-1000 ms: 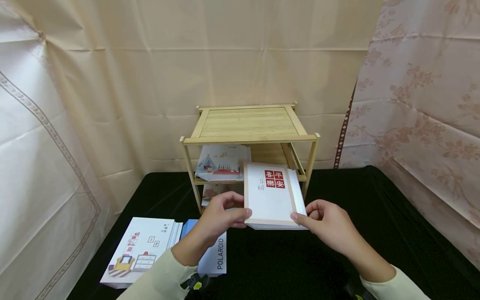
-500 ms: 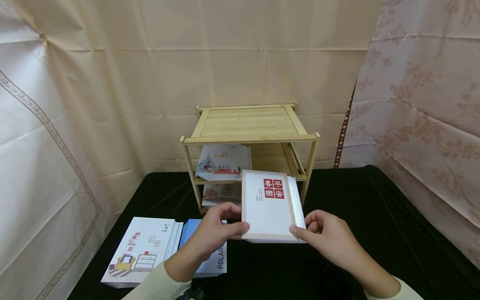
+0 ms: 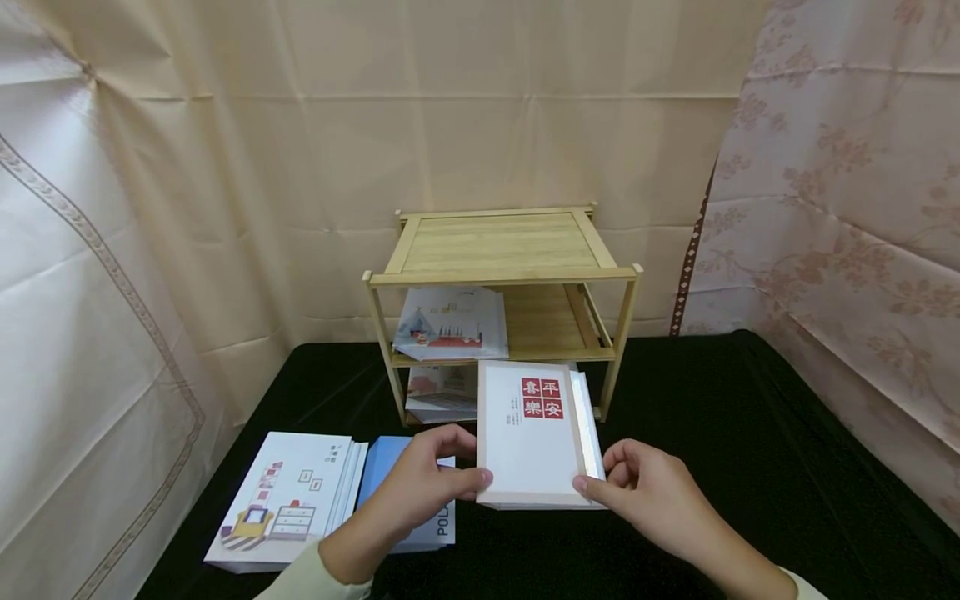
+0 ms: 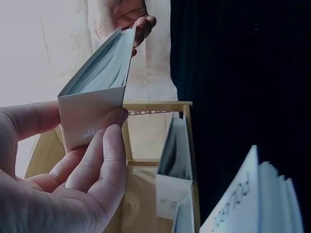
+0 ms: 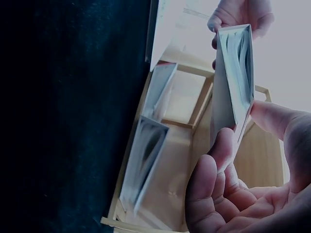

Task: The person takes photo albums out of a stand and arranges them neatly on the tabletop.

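Observation:
A thick white book (image 3: 528, 458) with a red square of characters on its cover is held between my two hands in front of the wooden shelf (image 3: 495, 250). My left hand (image 3: 420, 483) pinches its left edge, the thumb on the cover. At the lower right corner, my right hand (image 3: 656, 496) grips it, thumb on top and fingers beneath. The left wrist view shows the book's spine (image 4: 90, 116) between thumb and fingers; slightly fanned pages (image 5: 239, 68) appear in the right wrist view. The book's underside is hidden in the head view.
On the shelf's middle level lie illustrated white books (image 3: 450, 325) at the left, with more books (image 3: 442, 392) on the level below. To the left on the black cloth (image 3: 300, 392) are an illustrated white book (image 3: 285, 500) and a blue-and-white book (image 3: 386, 467), partly behind the left forearm.
Both hands have drawn the book toward the person, lower in the head view and slightly left, away from the shelf's middle level. Their hold on it looks the same.

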A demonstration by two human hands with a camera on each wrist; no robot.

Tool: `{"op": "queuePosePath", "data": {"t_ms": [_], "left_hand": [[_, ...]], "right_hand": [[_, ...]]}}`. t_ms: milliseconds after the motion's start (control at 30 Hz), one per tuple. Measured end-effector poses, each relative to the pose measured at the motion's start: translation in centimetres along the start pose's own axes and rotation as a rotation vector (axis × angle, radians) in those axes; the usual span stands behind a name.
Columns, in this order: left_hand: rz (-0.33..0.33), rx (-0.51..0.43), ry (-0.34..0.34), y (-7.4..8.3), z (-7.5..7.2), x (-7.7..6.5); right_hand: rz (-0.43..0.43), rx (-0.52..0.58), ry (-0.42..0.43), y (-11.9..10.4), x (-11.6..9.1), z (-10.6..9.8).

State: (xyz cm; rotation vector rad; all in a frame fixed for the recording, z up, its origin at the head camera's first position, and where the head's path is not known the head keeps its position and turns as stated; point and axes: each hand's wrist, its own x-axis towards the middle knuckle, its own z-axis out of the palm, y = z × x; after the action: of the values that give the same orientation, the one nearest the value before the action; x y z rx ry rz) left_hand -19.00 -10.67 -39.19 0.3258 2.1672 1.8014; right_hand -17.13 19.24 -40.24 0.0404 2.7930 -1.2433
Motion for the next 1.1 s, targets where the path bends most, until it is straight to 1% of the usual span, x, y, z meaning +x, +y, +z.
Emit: {"op": "queuePosePath", "data": {"t_ms": [133, 367, 533, 633, 767, 1100], "left_hand": [[-0.004, 0.013, -0.002, -0.8, 0.0, -0.1], [-0.033, 0.066, -0.004, -2.1, -0.1, -0.5], [-0.038, 0.1, 0.005, -3.2, -0.1, -0.8], [-0.055, 0.126, 0.0, -3.8, -0.2, -0.8], [-0.085, 0.151, -0.005, -4.3, -0.3, -0.9], [-0.073, 0.2, -0.002, -5.1, -0.3, -1.1]], "right_hand": [[-0.021, 0.009, -0.023, 0.4, 0.0, 0.6], [-0.031, 0.016, -0.105, 1.4, 0.3, 1.6], [-0.072, 0.001, -0.152, 2.1, 0.6, 2.4], [-0.095, 0.009, -0.193, 2.5, 0.9, 2.9], [-0.1, 0.018, -0.242, 2.9, 1.2, 3.5], [-0.098, 0.0, -0.274, 3.0, 1.3, 4.1]]}}
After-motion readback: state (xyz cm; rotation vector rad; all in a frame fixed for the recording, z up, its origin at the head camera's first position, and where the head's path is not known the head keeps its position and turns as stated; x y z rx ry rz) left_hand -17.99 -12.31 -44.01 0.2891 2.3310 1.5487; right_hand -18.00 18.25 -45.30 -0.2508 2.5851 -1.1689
